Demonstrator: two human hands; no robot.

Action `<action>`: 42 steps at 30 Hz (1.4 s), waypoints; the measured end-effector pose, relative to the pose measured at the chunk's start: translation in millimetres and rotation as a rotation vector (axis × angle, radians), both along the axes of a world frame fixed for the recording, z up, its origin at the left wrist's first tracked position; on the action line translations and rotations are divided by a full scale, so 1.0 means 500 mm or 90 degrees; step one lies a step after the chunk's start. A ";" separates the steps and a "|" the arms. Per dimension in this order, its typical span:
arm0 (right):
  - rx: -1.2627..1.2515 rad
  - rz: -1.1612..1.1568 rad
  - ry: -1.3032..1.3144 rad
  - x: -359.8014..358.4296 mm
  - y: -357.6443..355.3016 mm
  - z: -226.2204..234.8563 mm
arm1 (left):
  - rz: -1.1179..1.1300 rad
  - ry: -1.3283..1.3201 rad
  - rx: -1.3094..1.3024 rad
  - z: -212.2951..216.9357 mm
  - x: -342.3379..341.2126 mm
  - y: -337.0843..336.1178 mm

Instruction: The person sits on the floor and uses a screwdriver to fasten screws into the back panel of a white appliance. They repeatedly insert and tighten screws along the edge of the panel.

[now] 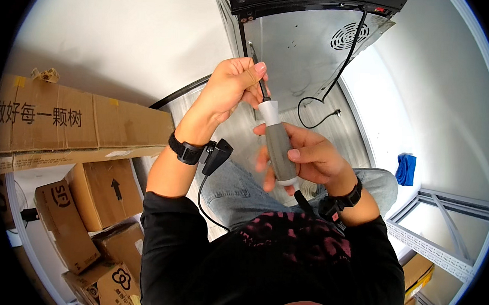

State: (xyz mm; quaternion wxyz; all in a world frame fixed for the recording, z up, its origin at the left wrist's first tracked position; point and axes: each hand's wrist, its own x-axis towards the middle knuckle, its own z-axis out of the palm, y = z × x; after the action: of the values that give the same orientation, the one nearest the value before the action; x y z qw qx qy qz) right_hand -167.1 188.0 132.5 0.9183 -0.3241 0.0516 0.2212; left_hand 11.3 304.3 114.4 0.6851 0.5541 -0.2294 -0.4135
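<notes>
Closest sits a black shirt (283, 268), and beyond it I see a grey-handled screwdriver (280, 144) above blue jeans (237, 190), fingers (251, 75) of the left hand (231, 86) clamped on its dark shaft (253, 53), those of the right hand (323, 158) curled around the handle (282, 160), tip towards a black appliance's grey metal panel (297, 62).

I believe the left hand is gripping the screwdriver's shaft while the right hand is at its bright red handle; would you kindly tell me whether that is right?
Not quite: the head view shows that the screwdriver's handle is grey with white ends, not bright red. The left hand does grip the shaft, and the right hand is at the handle.
</notes>
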 end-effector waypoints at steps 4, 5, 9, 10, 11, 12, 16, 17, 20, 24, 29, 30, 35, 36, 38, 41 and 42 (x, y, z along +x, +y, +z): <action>-0.417 -0.081 -0.091 -0.014 0.003 -0.045 | 0.026 0.022 0.032 0.009 -0.012 -0.010; -0.552 -0.126 -0.116 -0.016 0.009 -0.053 | 0.016 -0.003 0.048 0.010 -0.013 -0.010; -0.354 -0.111 -0.068 -0.022 0.006 -0.019 | -0.022 -0.005 0.042 0.009 -0.004 -0.005; -0.171 -0.084 -0.059 -0.021 -0.002 -0.018 | -0.035 0.019 0.021 0.009 -0.001 -0.005; 0.012 -0.056 -0.050 -0.019 -0.006 -0.016 | -0.035 0.027 0.007 0.006 -0.002 -0.005; 0.036 -0.041 -0.047 -0.017 -0.008 -0.011 | -0.034 0.035 -0.008 0.000 -0.003 -0.006; -0.188 -0.021 -0.029 -0.017 -0.008 -0.001 | -0.010 0.068 -0.025 -0.005 -0.006 -0.013; -0.325 -0.026 -0.023 -0.020 -0.006 -0.003 | -0.011 0.047 -0.004 -0.003 -0.005 -0.012; -0.630 -0.123 -0.078 -0.024 0.022 -0.018 | -0.018 -0.008 0.046 -0.002 -0.009 -0.007; -0.297 -0.117 -0.038 -0.021 0.012 -0.008 | -0.010 -0.026 0.030 -0.006 -0.015 -0.003; -0.046 -0.071 -0.007 -0.019 0.004 -0.011 | -0.013 -0.005 -0.009 -0.015 -0.015 -0.003; -0.233 -0.099 -0.040 -0.020 0.008 -0.014 | -0.023 0.004 -0.002 -0.007 -0.016 -0.004; -0.608 -0.169 -0.127 -0.025 0.022 -0.021 | -0.030 -0.023 0.043 -0.002 -0.014 0.000; -0.381 -0.136 -0.089 -0.022 0.017 -0.018 | -0.037 -0.016 0.033 -0.002 -0.013 0.000; -0.036 -0.079 -0.033 -0.012 0.003 -0.012 | -0.042 -0.006 0.014 -0.003 -0.013 0.000; 0.090 -0.026 0.006 -0.003 -0.009 -0.012 | -0.036 0.020 -0.007 -0.005 -0.013 -0.004; -0.080 -0.038 -0.018 -0.004 -0.007 -0.017 | -0.032 0.038 -0.009 -0.001 -0.015 -0.004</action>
State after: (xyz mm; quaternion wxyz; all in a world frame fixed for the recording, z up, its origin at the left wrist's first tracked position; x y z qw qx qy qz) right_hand -169.1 184.3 123.8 0.9031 -0.3825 0.0619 0.1851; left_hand 3.9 302.1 114.0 0.6849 0.5308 -0.2256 -0.4453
